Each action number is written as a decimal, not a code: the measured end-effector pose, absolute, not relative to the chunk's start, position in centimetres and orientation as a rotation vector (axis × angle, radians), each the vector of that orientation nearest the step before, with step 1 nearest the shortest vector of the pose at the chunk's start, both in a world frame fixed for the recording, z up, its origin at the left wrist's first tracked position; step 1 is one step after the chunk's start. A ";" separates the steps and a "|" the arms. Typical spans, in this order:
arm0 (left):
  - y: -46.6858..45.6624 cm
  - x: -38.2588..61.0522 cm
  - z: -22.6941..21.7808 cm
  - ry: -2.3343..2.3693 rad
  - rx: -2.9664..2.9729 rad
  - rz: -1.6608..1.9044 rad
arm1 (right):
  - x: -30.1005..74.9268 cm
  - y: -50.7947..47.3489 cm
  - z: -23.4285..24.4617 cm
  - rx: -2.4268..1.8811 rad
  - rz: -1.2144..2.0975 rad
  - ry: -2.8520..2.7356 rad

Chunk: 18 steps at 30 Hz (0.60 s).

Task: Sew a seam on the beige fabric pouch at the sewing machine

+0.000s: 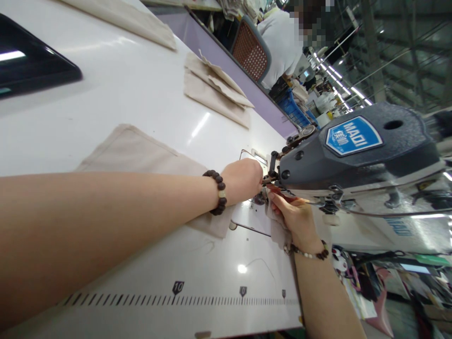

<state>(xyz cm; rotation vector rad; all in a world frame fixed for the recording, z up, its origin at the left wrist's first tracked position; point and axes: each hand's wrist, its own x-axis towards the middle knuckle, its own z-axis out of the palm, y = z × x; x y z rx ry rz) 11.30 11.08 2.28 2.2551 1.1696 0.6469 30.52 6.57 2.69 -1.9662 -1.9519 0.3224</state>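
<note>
My left hand [243, 180] reaches across the white table to the needle area of a grey sewing machine [356, 155]; its fingers are curled and hidden at the tips. A beige fabric piece [137, 153] lies under my left forearm and runs toward the needle. My right hand [294, 214] comes up from below, fingers together beneath the machine head, pinching a red object I cannot make out clearly. Both wrists wear dark bead bracelets.
More beige fabric pieces [215, 87] are stacked farther back on the white table [116, 84]. A printed ruler scale [183, 299] runs along the near edge. A dark panel [31, 63] sits at far left. Another person in white [282, 44] sits beyond.
</note>
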 end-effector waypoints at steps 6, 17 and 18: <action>11.1 11.4 2.3 1.171 2.240 0.655 | 29.9 6.5 2.9 -1.979 0.488 -1.836; 11.1 11.4 2.3 1.182 2.254 0.624 | 29.8 6.6 3.2 -1.974 0.524 -1.792; 11.1 11.4 2.3 1.184 2.258 0.621 | 29.9 6.6 3.1 -1.973 0.519 -1.791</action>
